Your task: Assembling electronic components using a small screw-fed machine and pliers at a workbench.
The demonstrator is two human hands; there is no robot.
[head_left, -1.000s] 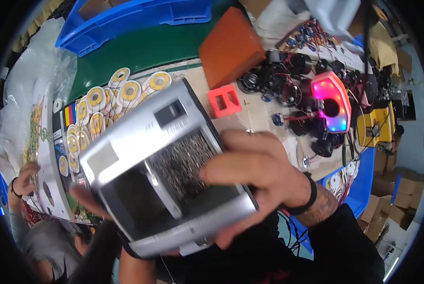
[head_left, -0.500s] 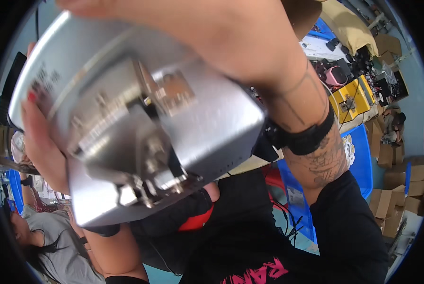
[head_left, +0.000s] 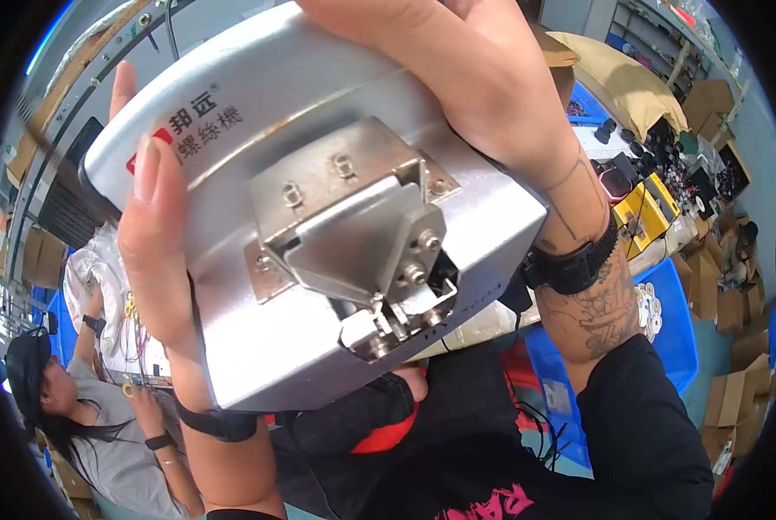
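Observation:
Close in front of me, a silver metal screw feeder [head_left: 258, 368] is held up and tilted between both hands. Its front carries a worn metal bracket [head_left: 336, 178] with bolts, and below that a small outlet mechanism [head_left: 397, 325] with screws and clips. My left hand [head_left: 156, 251] grips the left side, its thumb lying on the printed face. At the upper right, my right hand [head_left: 492, 95] is closed over the housing; its fingertips are cut off or hidden. Black bands wrap both my wrists. The machine's back and underside are out of sight.
On the bench at right sit a yellow device [head_left: 652, 217], black parts and a tan sack [head_left: 626, 74]. A blue bin [head_left: 683, 338] stands below, cardboard boxes [head_left: 726, 399] further right. A co-worker in a grey shirt [head_left: 106, 442] is at lower left.
The screw feeder has shifted right and slightly down with both hands on it. It was motion-blurred before and its front now shows sharply. More of the co-worker is visible.

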